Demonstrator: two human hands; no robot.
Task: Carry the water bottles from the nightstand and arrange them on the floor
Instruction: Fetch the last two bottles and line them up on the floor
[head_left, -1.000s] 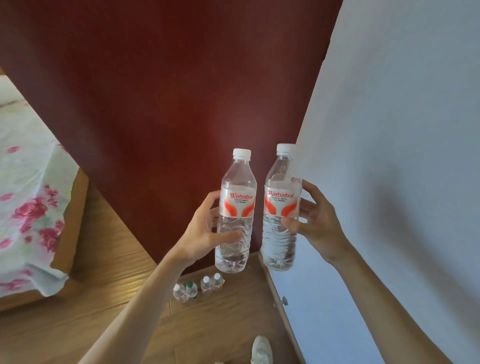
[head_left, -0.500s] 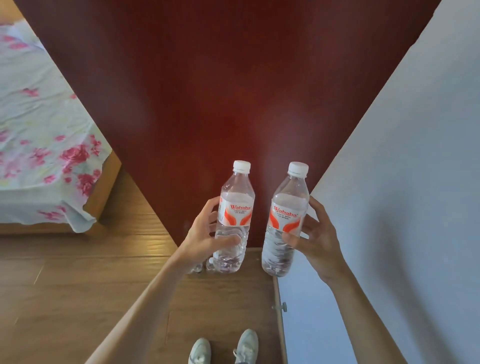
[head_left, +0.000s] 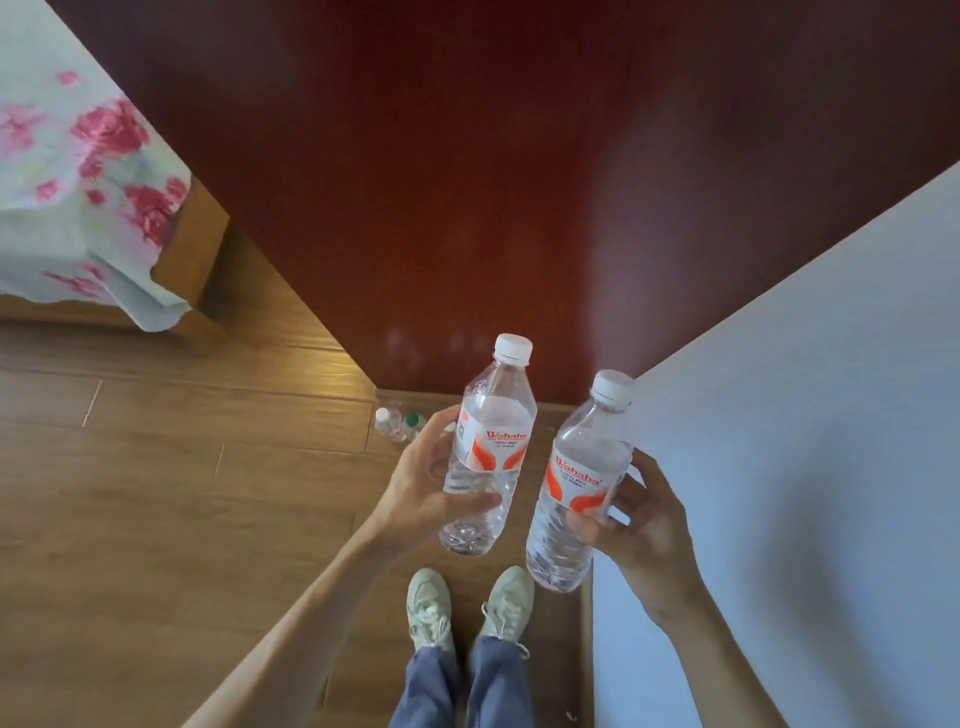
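My left hand (head_left: 423, 483) grips a clear water bottle (head_left: 491, 441) with a white cap and an orange-and-white label, held nearly upright above the floor. My right hand (head_left: 639, 519) grips a second, matching bottle (head_left: 579, 483), tilted a little to the right. Both bottles hang in the air in front of me, close together but apart. On the wooden floor (head_left: 156, 493) by the base of the dark red wall stand small bottles (head_left: 397, 421), one white-capped and one green-capped, partly hidden behind my left hand.
A dark red wall (head_left: 467, 182) fills the view ahead. A white wall or door (head_left: 805, 441) runs along the right. A bed with a floral sheet (head_left: 78, 182) stands at the upper left. My two shoes (head_left: 467, 603) are on the floor below the bottles.
The view has tilted further down, showing my shoes and legs. Both bottles have come lower towards the floor, and the right one leans more. The floor bottles show again left of my hand.
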